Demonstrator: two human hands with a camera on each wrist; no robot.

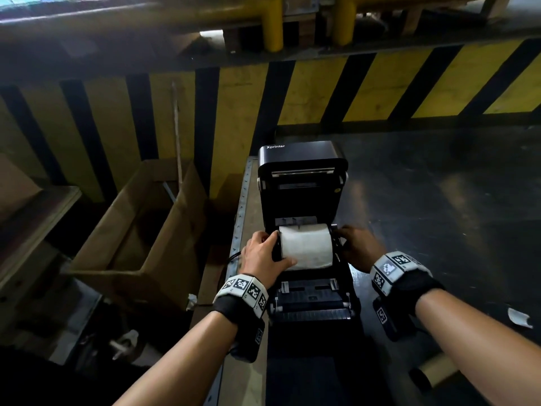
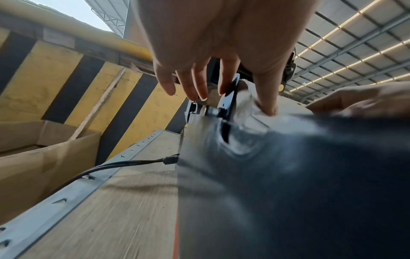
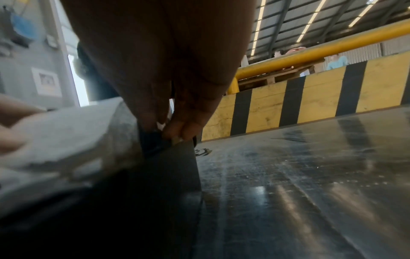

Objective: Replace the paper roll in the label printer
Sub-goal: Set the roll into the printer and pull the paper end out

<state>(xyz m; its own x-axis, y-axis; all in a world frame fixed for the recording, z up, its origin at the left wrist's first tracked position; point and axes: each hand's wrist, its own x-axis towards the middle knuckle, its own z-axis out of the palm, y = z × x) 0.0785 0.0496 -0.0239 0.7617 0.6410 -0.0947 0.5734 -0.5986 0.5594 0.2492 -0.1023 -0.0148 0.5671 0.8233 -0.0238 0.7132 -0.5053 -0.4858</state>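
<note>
The label printer (image 1: 304, 218) stands open on the bench (image 1: 439, 200), lid tipped up and back. A white paper roll (image 1: 306, 247) lies across its bay. The left hand (image 1: 263, 253) clasps the roll's left end, thumb laid over the paper. The right hand (image 1: 360, 246) has its fingers curled down at the roll's right end, gripping the black holder there. A cardboard box (image 1: 140, 230) sits to the left.

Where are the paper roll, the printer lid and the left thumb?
paper roll (image 1: 306, 247): head view, middle of the white outer wrap.
printer lid (image 1: 301, 155): head view, glossy black top face of the raised lid.
left thumb (image 2: 267, 98): left wrist view, its pad side, tip pressing on the roll.
</note>
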